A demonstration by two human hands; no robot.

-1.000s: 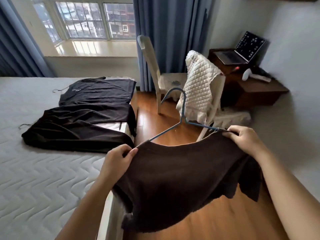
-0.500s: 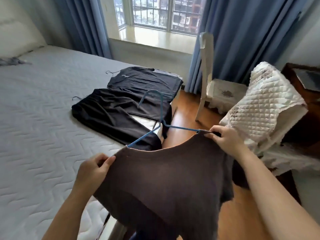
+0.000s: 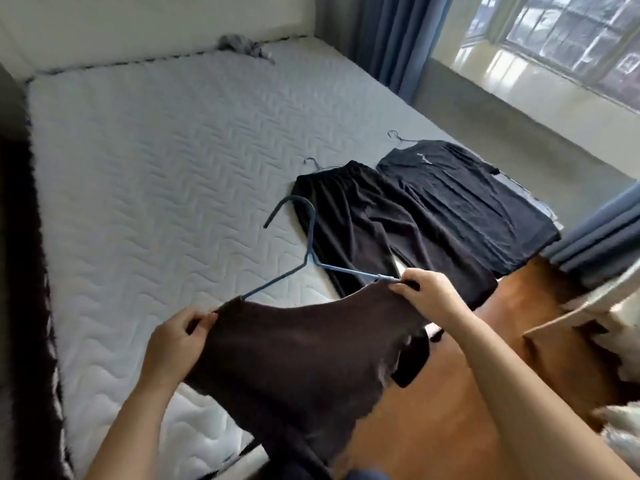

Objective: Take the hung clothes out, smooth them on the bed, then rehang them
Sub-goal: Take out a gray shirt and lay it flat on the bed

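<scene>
A dark brown garment hangs on a blue wire hanger above the bed's near edge. My left hand pinches its left shoulder. My right hand grips the right shoulder together with the hanger's arm. The hook points up and away over the white quilted mattress. Two dark garments lie flat on the mattress at the right: black trousers and a black shirt, each with a thin hanger hook showing at its top.
A grey crumpled cloth lies at the head of the bed. Blue curtains and a window sill stand beyond the bed. Wooden floor runs along the right side, with a chair's quilted cover at the far right.
The view has swung left from the chair and desk toward the bed. Both hands have carried the brown garment on its hanger over the mattress edge, keeping the same grip.
</scene>
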